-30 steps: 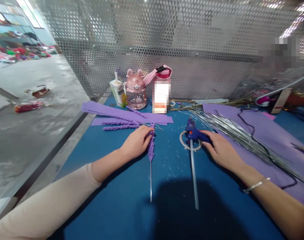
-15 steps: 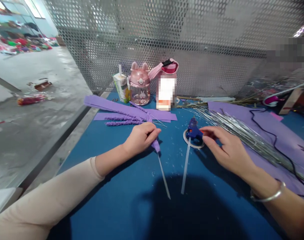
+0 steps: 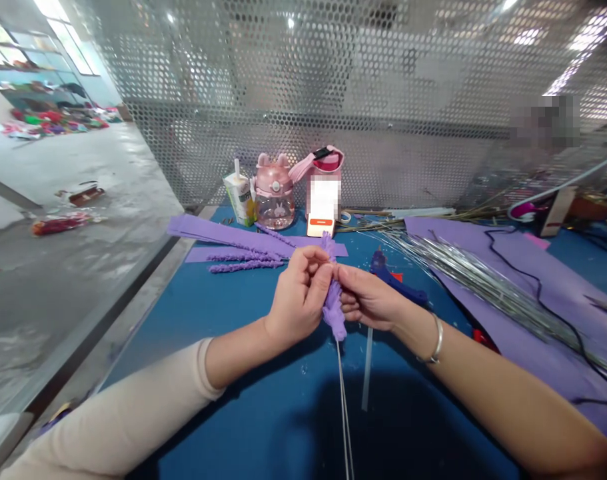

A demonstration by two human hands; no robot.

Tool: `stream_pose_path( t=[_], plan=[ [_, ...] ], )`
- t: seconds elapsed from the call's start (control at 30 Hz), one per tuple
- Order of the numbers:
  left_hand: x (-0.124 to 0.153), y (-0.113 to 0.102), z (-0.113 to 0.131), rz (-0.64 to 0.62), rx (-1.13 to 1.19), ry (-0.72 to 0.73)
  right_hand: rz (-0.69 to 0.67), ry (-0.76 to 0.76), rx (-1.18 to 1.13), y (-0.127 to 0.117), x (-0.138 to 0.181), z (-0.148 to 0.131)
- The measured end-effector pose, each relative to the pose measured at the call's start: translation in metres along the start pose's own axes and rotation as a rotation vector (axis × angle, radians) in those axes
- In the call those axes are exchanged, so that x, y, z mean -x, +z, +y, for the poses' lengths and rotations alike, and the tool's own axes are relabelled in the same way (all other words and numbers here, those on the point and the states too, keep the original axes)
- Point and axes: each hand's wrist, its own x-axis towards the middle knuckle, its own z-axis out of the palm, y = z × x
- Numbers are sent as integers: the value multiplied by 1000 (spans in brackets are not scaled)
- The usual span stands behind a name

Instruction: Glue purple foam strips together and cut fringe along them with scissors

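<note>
A purple crepe-paper flower spike on thin wire stems stands between my two hands, its wires pointing down toward me. My left hand pinches it from the left with thumb and curled fingers. From the other side my right hand closes its thumb and fingers on the same paper, fingertips touching those of the left. Behind the right hand lies a blue glue gun, partly covered, with a clear glue stick reaching toward me. Several finished purple spikes rest at the left.
Purple paper strips lie behind the spikes. A juice carton, a pink cup and a lit phone stand at the back. To the right are purple sheets, a wire bundle, a black cord and scissors.
My right hand has left the glue gun and moved left onto the flower spike. The left hand has raised the spike upright, away from the other spikes. The view has tilted up slightly.
</note>
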Motion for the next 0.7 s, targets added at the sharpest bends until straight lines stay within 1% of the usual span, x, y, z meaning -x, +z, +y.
stream_pose_path(
  t=[0.1,0.17,0.2,0.23,0.27,0.3,0.33,0.37,0.43,0.47,0.5,0.53,0.6,0.7],
  plan=[
    [4,5,2,-15,1,28,35,-57,-39,-1,1,0],
    [6,7,5,-13,26,39,83,-110,-52,-4,2,-4],
    [7,7,6,2,54,17,119,-149,-52,-6,2,-8],
    [7,7,6,23,90,-38,158,-195,-46,-9,3,-12],
    [7,7,5,36,135,-133,193,-247,-32,-11,4,-17],
    [6,6,3,24,195,-265,221,-299,-14,-14,5,-22],
    [5,5,0,-22,269,-425,237,-346,6,-17,6,-27],
    [4,5,-4,-117,359,-599,242,-381,24,-19,7,-31],
    [3,3,-12,-365,582,-900,239,-414,55,-23,8,-36],
    [3,3,-16,-442,677,-992,235,-416,67,-24,7,-36],
    [3,3,-19,-487,758,-1043,232,-412,77,-25,7,-36],
    [4,3,-21,-500,817,-1059,227,-409,88,-26,6,-35],
    [6,3,-23,-483,879,-1033,215,-403,105,-28,4,-32],
    [8,2,-23,-479,887,-999,204,-398,121,-29,2,-30]
  ],
)
